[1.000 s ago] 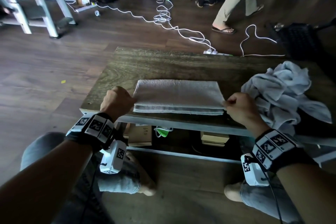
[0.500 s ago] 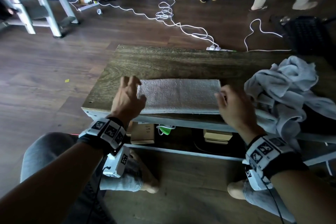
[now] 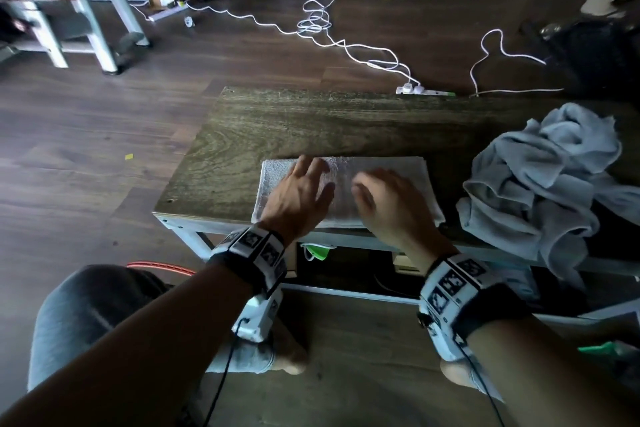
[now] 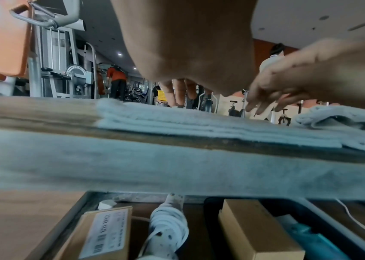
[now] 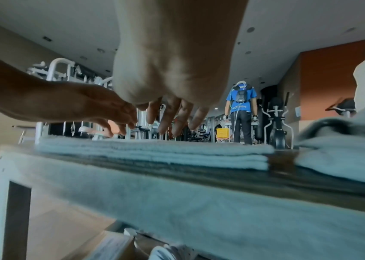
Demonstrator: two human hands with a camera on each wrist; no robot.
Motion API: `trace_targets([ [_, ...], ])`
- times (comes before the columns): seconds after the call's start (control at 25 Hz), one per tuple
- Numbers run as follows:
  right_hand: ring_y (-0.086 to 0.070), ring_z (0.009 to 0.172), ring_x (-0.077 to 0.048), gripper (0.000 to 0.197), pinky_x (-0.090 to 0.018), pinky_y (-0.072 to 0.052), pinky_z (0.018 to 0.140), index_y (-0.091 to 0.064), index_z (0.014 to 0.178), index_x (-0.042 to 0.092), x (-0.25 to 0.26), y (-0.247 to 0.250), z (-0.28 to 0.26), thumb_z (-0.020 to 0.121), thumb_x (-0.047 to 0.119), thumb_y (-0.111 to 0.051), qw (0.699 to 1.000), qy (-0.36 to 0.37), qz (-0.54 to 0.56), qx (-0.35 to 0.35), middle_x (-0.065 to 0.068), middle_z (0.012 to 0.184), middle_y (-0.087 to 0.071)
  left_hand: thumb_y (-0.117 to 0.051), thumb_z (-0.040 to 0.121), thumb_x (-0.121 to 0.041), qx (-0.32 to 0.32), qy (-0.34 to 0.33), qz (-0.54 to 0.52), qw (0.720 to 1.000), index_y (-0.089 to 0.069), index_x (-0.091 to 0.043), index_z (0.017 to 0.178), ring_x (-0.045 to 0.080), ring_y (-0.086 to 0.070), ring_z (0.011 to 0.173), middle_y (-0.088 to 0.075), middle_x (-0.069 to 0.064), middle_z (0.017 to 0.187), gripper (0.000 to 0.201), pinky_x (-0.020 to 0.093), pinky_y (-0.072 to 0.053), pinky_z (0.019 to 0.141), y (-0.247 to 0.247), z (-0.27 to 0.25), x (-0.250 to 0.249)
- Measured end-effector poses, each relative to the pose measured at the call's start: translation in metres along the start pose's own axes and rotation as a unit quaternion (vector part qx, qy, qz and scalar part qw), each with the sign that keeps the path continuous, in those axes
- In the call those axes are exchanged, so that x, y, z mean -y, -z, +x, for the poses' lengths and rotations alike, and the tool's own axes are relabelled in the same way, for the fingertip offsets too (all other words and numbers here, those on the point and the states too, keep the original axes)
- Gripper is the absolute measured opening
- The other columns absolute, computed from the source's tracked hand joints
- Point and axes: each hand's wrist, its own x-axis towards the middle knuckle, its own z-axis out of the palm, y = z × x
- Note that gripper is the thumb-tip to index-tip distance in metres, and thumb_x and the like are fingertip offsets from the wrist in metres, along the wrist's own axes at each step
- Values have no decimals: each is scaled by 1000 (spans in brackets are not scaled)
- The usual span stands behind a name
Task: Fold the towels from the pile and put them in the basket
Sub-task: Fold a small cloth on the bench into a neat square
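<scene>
Two of your hands are over the folded towel (image 3: 346, 191), which lies flat at the near edge of the counter (image 3: 277, 121). Just right of that towel sits the crumpled pile (image 3: 540, 177) of grey towels, spilling over the counter's near edge. Your left hand (image 3: 298, 198) rests on the left half of the folded towel with its fingers (image 3: 308, 166) straight and spread, holding nothing. Your right hand (image 3: 391, 208) is over the right half, fingers (image 5: 170, 117) loosely extended and pointing down toward the cloth; whether they touch it cannot be told from the wrist views. Below the folded towel, on the shelf under the counter, stand two cardboard boxes (image 4: 259, 230); the left one's label is too blurred to read. A coiled white cable (image 4: 168, 227) lies between them.
</scene>
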Motion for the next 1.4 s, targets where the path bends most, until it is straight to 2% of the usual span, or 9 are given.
trace_targets([
  [0.12,-59,109,-22,26,-39,-48,89,-57,113,20,2,-24,35,97,30,-39,997,-60,28,41,-1,116,-65,-33,86,-43,69,42,7,997,-44,-13,133,30,-45,124,-45,10,137,57,46,-42,100,-19,31,-12],
  [0.2,-44,136,-23,45,-45,-36,110,-49,137,22,-11,-50,31,99,37,-31,993,-59,-26,102,-3,146,-50,-29,90,-45,119,54,53,990,-29,-18,148,26,-21,146,-24,3,158,64,43,-23,117,-39,29,-7],
  [0.32,-17,151,-23,60,-48,-16,120,-28,153,37,-26,-63,21,97,50,-10,986,-81,-78,119,2,164,-20,-16,102,-41,109,51,90,989,-10,-22,156,16,1,151,-5,-4,164,57,36,-1,123,-56,20,7],
  [0.44,-7,153,-21,60,-45,-9,122,-17,154,42,-23,-61,22,96,53,-7,984,-103,-77,123,5,166,-10,-16,103,-43,100,48,94,989,-9,-26,156,15,2,151,-5,-4,164,56,36,-1,123,-52,20,8],
  [0.64,2,153,-21,65,-45,0,123,-10,156,39,-34,-55,17,96,64,-14,977,-150,-91,119,4,166,-3,-7,93,-60,113,69,102,986,-6,-32,155,15,3,151,-2,-4,164,68,38,2,122,-44,15,12],
  [0.76,8,153,-20,69,-44,4,123,-5,156,39,-39,-50,17,94,68,-11,973,-173,-96,123,4,166,2,-13,95,-64,101,84,103,986,-6,-32,155,14,4,151,-1,-5,164,69,39,1,123,-39,11,20],
  [0.96,1,153,-22,78,-46,-2,123,-13,157,32,-46,-49,15,91,74,-8,970,-185,-125,98,1,166,-6,-16,92,-71,94,113,104,984,-5,-32,155,12,6,150,0,-6,164,75,39,1,123,-31,2,33],
  [1.16,5,153,-22,93,-43,0,124,-8,158,24,-48,-45,11,84,80,2,968,-195,-124,102,-3,166,-1,-15,91,-74,89,125,102,983,-4,-34,155,10,9,150,2,-8,164,76,38,4,122,-22,-4,50],
  [1.4,5,153,-23,97,-45,-4,124,-7,158,20,-47,-43,8,84,83,-7,964,-226,-106,93,-6,166,1,-11,90,-76,87,151,95,980,-3,-34,154,15,11,150,4,-8,164,78,44,4,122,-17,-11,60],
])
